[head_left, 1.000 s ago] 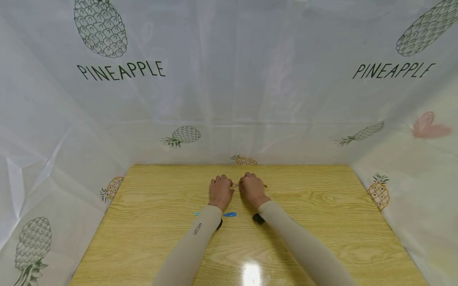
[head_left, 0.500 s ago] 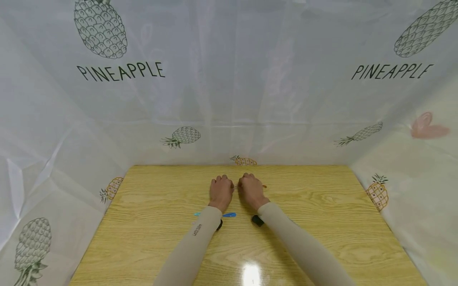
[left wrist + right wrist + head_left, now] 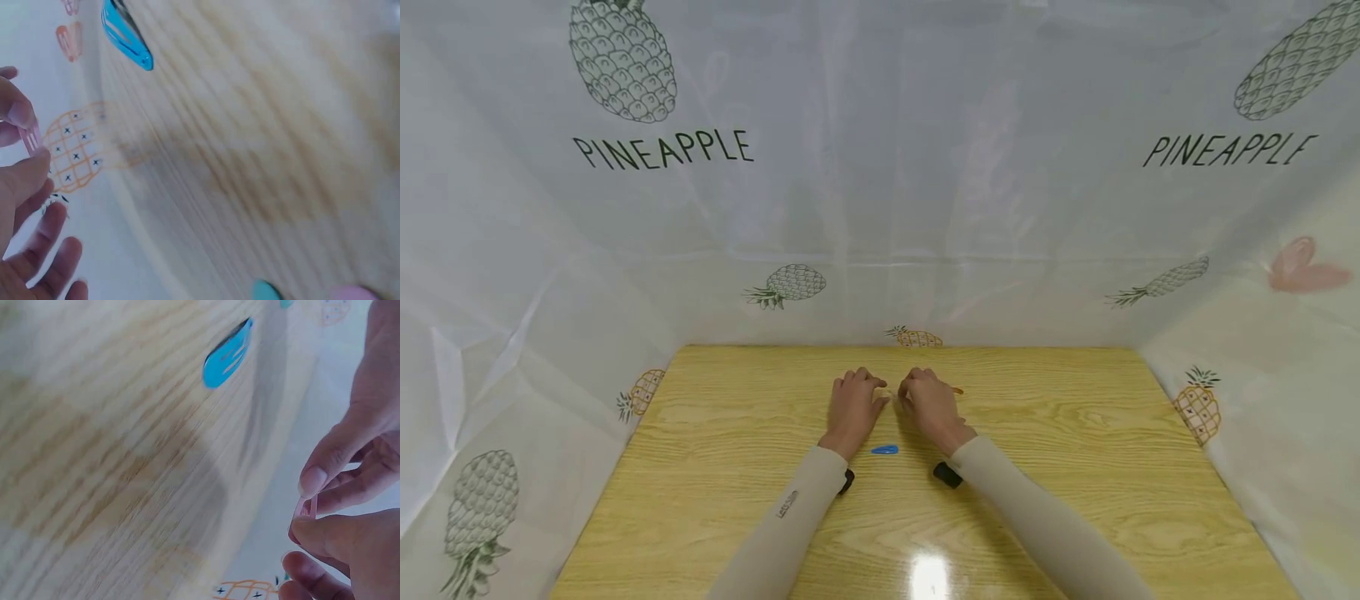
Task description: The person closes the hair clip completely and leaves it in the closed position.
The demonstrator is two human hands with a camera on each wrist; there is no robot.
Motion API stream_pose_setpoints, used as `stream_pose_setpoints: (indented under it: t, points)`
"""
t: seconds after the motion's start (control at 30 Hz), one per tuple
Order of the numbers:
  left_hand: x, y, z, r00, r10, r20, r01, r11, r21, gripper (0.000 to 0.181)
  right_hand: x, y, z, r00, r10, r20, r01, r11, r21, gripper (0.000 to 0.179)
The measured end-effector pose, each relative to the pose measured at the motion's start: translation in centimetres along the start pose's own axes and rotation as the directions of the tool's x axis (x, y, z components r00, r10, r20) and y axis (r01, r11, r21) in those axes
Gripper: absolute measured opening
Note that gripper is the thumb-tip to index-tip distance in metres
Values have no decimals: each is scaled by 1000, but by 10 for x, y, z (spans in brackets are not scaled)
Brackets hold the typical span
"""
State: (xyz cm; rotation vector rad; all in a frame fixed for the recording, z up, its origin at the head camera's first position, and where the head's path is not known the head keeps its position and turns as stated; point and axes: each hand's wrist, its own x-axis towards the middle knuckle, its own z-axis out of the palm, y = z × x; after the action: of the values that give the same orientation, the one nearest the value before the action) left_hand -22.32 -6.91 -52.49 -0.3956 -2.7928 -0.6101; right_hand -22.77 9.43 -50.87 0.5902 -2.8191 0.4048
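Note:
A small pink hair clip (image 3: 306,509) is held up between the two hands, its thin prongs showing between the fingertips. My right hand (image 3: 930,404) pinches one end between thumb and finger, and its fingertips hide that end. From the other side, the thumb and a finger of my left hand (image 3: 853,408) close around the other end, while its remaining fingers (image 3: 53,250) are spread. Closer to the wrists, a blue hair clip (image 3: 885,449) lies on the table between the forearms.
An orange clip (image 3: 957,390) lies just right of the right hand. At the edges of the left wrist view show teal (image 3: 265,290) and pink (image 3: 356,294) pieces. A white pineapple-print sheet (image 3: 880,208) walls the wooden table (image 3: 1075,467) at back and sides.
The left wrist has shifted left, and the left thumb and forefinger stand farther apart. The teal clip seen beside the left sleeve is now hidden by it. The right hand has barely moved.

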Motion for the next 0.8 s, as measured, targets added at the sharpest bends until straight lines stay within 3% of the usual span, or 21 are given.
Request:
stream_pose_setpoints:
  t: [0.33, 0.8]
  points:
    - [-27, -2, -13, 995, 102, -24, -101, 995, 27, 14, -21, -10, -10, 999, -42, 14, 41, 996, 79, 7]
    - [-53, 4, -19, 992, 108, -68, -109, 994, -17, 9, -46, -9, -11, 994, -107, -31, 111, 985, 130, 7]
